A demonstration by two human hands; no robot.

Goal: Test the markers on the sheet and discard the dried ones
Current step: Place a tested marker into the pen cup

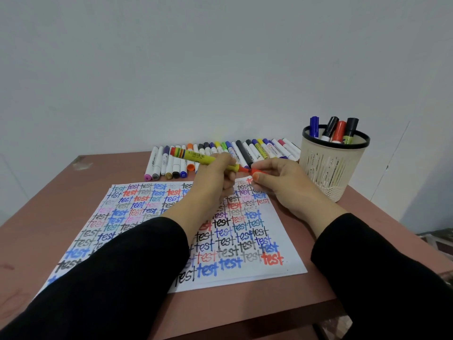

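Yellow, with a striped orange and green band at its far end, the marker lies slantwise in the left hand, whose fingers curl round the barrel near its orange nib end. The right hand pinches the orange cap between thumb and fingertips. The cap meets the nib end in the gap between the two hands; it cannot be told whether it is pushed fully home. Both forearms wear black sleeves.

Directly beneath the hands and forearms lies the white sheet, covered in rows of the word "test" in blue, red, black, grey, pink and teal. It rests flat on a reddish-brown table.

Just beyond the hands, a row of loose markers lies side by side along the table's far edge, with caps in purple, orange, black, yellow, green, blue and pink. To the right of the right hand, near it but apart, stands a cream mesh pen holder with a black rim. Four capped markers stand upright in it: one blue, one red and two black.
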